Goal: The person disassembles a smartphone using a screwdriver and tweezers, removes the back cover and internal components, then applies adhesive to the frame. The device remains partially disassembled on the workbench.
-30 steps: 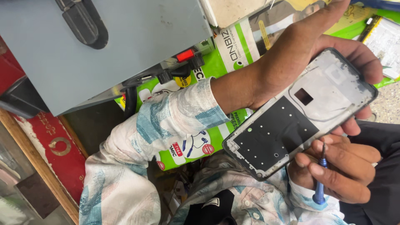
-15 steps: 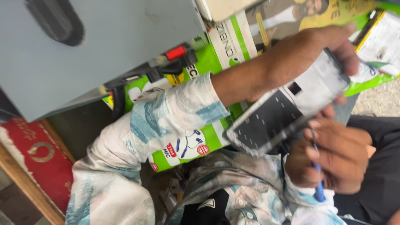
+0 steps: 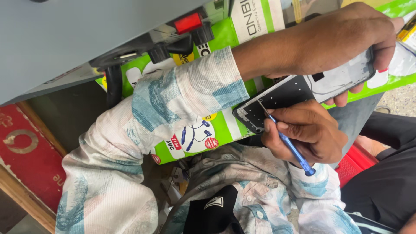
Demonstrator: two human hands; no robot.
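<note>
A: What's different from a second ago?

B: The left hand (image 3: 342, 39) has turned the phone frame (image 3: 303, 93). Back then its inner face lay open to the camera, nearly whole; now it is tipped edge-on, so only a dark perforated strip and a pale patch show. It still sits at about two o'clock in the view, above the lap.

A: And the other hand?

B: The right hand (image 3: 307, 134) has come up. Earlier it hung under the frame with the blue-handled screwdriver (image 3: 288, 143) pointing down and away. Now the metal tip touches the frame's near corner, at its seven o'clock end.

A: So work on the frame has begun?

B: That's my reading: tool on the part, frame steadied for it. Whether the tip is seated in a screw, I cannot tell.

A: How are the fingers?

B: Left fingers are wrapped around the far end of the frame, thumb beneath. Right fingers are pinched narrow on the screwdriver shaft, like a pen.

A: Surroundings?

B: The grey machine housing (image 3: 65, 39) with its red switch (image 3: 187, 22) has slid toward eleven o'clock as the head moved. Green retail boxes (image 3: 216, 130) lie behind the patterned sleeve (image 3: 173, 99).
</note>
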